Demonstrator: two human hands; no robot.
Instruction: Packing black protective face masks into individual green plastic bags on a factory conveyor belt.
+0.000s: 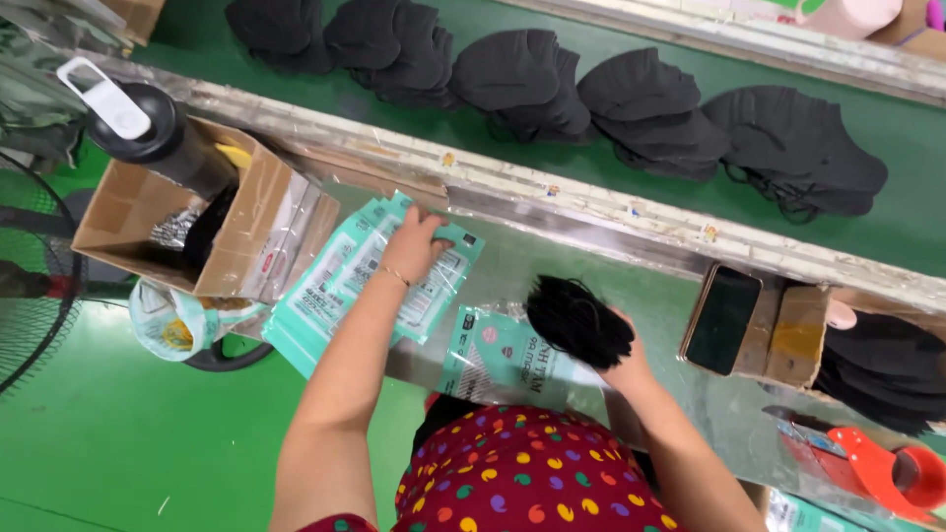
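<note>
Steel bench — left hand [419, 241] flat on teal packets [335, 286], right hand [616, 355] gripping black masks [576, 320].

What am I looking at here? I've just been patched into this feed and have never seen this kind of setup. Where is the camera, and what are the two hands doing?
There is no machine here: a person works with bare hands, and the single camera sits on that person's head, looking down.

The left hand rests on a fanned stack of teal and white flat pouches on a shiny metal worktop. The right hand grips a bundle of black face masks above another pouch lying in front of the person.

Beyond the worktop runs a green conveyor belt carrying piles of black masks. To the left stands an open cardboard box with a dark bottle in it. To the right lie a dark phone, more black masks, and a red tape dispenser.
</note>
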